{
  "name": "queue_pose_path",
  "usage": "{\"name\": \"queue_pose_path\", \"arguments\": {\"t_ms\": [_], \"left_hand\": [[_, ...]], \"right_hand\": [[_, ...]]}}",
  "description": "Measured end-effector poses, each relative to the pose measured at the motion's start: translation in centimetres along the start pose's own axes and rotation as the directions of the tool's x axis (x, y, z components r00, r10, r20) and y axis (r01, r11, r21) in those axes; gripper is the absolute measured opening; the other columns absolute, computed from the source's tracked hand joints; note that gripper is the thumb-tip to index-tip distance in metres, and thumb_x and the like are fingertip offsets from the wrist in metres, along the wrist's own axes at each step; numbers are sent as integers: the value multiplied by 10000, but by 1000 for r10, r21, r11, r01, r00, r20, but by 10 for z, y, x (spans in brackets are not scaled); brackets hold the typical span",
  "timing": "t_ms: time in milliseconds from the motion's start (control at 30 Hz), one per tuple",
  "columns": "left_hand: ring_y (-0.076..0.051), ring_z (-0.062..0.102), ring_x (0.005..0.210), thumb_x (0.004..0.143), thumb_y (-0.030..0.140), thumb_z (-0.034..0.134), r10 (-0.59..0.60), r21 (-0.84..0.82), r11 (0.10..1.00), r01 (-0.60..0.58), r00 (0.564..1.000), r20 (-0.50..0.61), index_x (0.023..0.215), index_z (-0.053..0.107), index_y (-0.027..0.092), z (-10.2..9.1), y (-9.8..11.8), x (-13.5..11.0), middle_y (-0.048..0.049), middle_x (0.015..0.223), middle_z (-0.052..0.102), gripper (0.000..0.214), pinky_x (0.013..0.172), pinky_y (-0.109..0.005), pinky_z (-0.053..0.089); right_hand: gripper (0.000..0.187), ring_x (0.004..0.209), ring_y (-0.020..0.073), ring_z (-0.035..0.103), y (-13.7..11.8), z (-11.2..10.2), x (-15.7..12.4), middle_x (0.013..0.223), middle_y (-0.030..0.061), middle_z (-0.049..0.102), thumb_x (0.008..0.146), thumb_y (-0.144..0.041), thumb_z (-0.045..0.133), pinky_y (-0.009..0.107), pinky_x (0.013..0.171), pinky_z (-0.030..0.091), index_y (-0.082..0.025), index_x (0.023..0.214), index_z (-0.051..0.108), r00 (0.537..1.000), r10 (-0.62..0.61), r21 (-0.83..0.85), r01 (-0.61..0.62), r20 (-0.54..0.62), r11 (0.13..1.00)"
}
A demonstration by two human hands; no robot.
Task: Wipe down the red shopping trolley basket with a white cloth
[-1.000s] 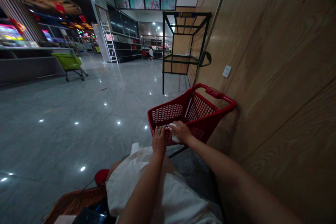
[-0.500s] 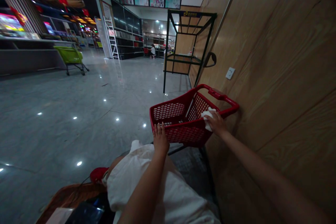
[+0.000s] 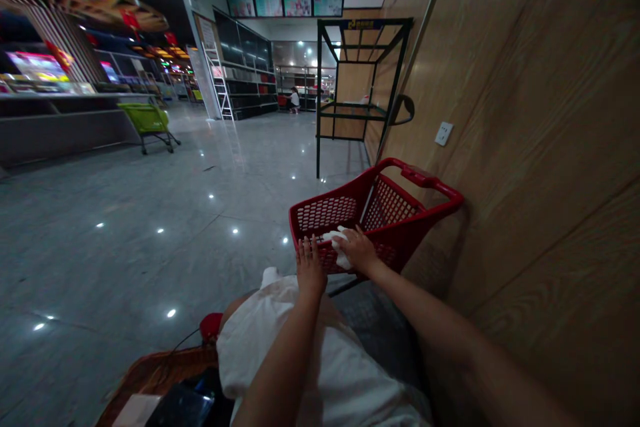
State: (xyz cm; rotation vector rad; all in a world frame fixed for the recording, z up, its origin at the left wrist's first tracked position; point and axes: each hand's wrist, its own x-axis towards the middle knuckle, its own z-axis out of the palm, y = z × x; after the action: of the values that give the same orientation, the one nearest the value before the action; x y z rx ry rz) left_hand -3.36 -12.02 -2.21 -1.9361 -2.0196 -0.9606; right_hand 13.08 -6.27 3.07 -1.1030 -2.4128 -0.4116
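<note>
A red plastic shopping cart point(image 3: 410, 233) with perforated basket walls stands in front of me, its handle toward the wooden wall. My left hand point(image 3: 311, 267) rests on the near rim at the left corner, fingers stretched out flat over the edge. Just right of it, my right hand point(image 3: 359, 250) grips a white cloth point(image 3: 341, 240), which is folded over the same rim and hangs partly down the outer side. The basket's inside shows bare mesh where visible. White fabric point(image 3: 300, 340) covers my lap below.
A wooden wall point(image 3: 525, 147) with a socket point(image 3: 443, 134) runs close on my right. Behind the cart stands a dark metal frame point(image 3: 320, 93). A green cart point(image 3: 147, 119) is at left. A brown woven basket point(image 3: 150, 373) holding dark items sits low left. Far back, a person point(image 3: 295, 100) crouches.
My right hand has slid the white cloth left along the cart's near rim, from near the handle end toward my left hand. My left hand keeps its place on the rim.
</note>
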Motion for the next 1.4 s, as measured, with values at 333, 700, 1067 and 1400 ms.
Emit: {"name": "queue_pose_path", "arguments": {"t_ms": [333, 700, 1067, 1400], "left_hand": [[-311, 38, 1447, 789, 75, 439, -24, -83, 996, 22, 999, -25, 1480, 163, 100, 6, 12, 1, -197, 1531, 233, 744, 1140, -505, 242], [-309, 113, 1441, 835, 136, 418, 13, -59, 998, -14, 1000, -15, 1488, 132, 135, 10, -2, 1, -185, 1524, 263, 713, 1106, -535, 290], [-294, 83, 1447, 730, 43, 448, 0, -85, 996, 2, 1000, 19, 1488, 150, 143, 3, 10, 3, -161, 1538, 245, 821, 1136, -493, 256], [-321, 78, 1443, 782, 104, 455, -12, -103, 995, 12, 1000, 5, 1482, 155, 117, 5, -2, 4, -196, 1526, 249, 762, 1112, -530, 286]], "right_hand": [[273, 1273, 283, 388, 134, -53, -48, 1235, 113, 560, 908, -247, 479, 485, 1085, 284, -207, 1139, 619, 993, 115, -195, -117, -19, 974], [437, 1283, 271, 391, -39, 24, 13, 1356, 116, 496, 901, -258, 522, 498, 1088, 276, -256, 1337, 497, 998, -57, 50, 57, -2, 997], [332, 1278, 302, 372, 137, -49, -57, 1256, 110, 558, 905, -193, 437, 503, 1054, 324, -228, 1164, 642, 975, 206, -213, -220, -89, 952], [353, 1260, 266, 402, -45, 29, 10, 1285, 98, 544, 913, -223, 485, 470, 1081, 304, -256, 1250, 586, 994, 87, 51, -84, -72, 995]]}}
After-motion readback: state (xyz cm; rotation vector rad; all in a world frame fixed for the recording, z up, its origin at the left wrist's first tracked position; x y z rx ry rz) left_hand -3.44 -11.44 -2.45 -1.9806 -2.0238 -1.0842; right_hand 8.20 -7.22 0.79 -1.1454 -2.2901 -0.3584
